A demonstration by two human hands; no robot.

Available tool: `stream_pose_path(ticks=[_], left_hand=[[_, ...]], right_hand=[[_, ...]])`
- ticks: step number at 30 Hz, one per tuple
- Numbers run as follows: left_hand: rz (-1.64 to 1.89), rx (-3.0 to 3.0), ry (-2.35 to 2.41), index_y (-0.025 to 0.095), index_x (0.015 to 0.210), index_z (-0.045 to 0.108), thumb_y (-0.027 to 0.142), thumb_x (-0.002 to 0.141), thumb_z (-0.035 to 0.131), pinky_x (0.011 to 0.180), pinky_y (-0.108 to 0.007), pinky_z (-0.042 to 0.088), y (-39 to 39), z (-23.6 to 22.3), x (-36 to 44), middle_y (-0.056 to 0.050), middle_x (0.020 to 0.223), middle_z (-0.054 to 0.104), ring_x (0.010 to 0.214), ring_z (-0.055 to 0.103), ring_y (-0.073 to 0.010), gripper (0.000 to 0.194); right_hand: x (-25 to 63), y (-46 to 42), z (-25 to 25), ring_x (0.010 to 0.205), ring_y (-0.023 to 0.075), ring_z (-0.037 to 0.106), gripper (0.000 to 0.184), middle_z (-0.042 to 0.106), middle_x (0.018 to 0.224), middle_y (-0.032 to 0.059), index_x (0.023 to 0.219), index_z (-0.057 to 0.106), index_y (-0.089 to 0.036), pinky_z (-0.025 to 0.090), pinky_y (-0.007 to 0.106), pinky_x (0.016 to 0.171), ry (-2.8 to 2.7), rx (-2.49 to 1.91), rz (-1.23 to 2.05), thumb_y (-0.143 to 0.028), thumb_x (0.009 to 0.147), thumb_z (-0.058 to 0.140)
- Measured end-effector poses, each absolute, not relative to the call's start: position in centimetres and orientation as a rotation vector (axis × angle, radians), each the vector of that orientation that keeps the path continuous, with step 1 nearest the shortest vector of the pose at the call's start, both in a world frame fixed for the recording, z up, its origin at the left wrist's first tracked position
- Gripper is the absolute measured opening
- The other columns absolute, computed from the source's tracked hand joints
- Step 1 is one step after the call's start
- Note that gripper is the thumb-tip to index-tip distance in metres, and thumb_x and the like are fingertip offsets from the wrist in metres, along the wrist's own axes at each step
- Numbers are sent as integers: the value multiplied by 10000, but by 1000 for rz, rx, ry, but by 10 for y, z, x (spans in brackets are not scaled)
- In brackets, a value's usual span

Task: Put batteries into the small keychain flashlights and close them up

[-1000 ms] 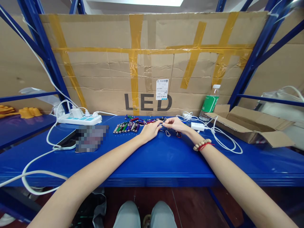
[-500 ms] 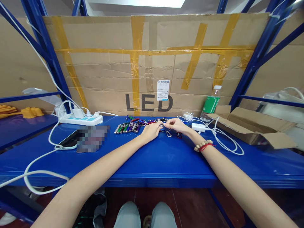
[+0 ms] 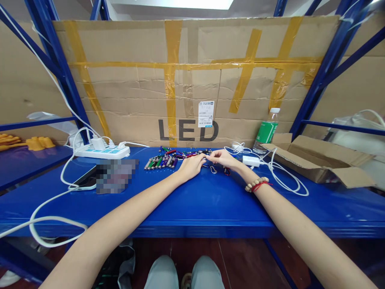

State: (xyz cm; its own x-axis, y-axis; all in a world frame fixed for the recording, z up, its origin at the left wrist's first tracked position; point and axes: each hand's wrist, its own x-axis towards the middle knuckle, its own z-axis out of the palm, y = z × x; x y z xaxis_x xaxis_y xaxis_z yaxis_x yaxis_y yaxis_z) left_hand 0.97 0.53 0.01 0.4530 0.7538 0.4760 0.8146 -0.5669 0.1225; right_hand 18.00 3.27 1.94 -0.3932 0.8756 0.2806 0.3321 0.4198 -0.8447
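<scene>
My left hand (image 3: 191, 165) and my right hand (image 3: 223, 157) meet fingertip to fingertip over the blue shelf top (image 3: 207, 204). The fingers of both are pinched together, and whatever small thing lies between them is too small and covered to name. Left of my left hand lies a row of small metallic tubes (image 3: 161, 162) in silver, green, blue and purple. Behind the hands several more coloured pieces (image 3: 180, 153) are heaped. A silver carabiner clip (image 3: 213, 169) and a red carabiner clip (image 3: 226, 171) rest just below my right hand.
At the left stand a white power strip (image 3: 102, 151) with cables and a phone (image 3: 86, 178). To the right are a white adapter (image 3: 252, 161) with a coiled cable, a green-labelled bottle (image 3: 266, 132) and an open cardboard box (image 3: 319, 160). A large cardboard panel (image 3: 129, 92) closes the back.
Both hands keep almost the same place and pose, with only a slight shift of the fingertips. The whole view has moved a touch.
</scene>
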Motion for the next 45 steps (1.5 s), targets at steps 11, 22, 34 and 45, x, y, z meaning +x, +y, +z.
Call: stream_pose_path(ticks=[11,22,34,45], left_hand=[[-755,-2569,-1411,223,1057,497,280,921,331,739,-297,480,5,1,10,-48,1027,648,923,623,-213,223],[-782,-2547,-1476,238,1106,477,298,930,307,744,-295,476,1,5,11,-41,1035,650,941,619,-214,252],[-851,-2679,-1423,234,1057,492,306,938,267,671,-254,465,3,6,8,-17,890,659,820,632,-180,265],[-804,-2756,-1355,198,939,505,281,928,285,672,-246,455,12,-2,4,-25,829,638,746,611,-161,236]], right_hand=[[179,33,18,460,60,378,472,483,474,-38,527,514,-147,279,224,466,-1917,-992,907,-589,531,678],[182,43,12,555,95,489,378,607,645,18,683,627,-133,389,245,544,-1902,-923,831,-489,584,702],[187,46,13,696,152,564,415,645,826,70,770,711,-152,459,308,654,-1948,-796,764,-495,536,726],[184,45,11,598,113,492,392,561,702,29,609,673,-152,398,269,559,-1980,-791,700,-512,476,752]])
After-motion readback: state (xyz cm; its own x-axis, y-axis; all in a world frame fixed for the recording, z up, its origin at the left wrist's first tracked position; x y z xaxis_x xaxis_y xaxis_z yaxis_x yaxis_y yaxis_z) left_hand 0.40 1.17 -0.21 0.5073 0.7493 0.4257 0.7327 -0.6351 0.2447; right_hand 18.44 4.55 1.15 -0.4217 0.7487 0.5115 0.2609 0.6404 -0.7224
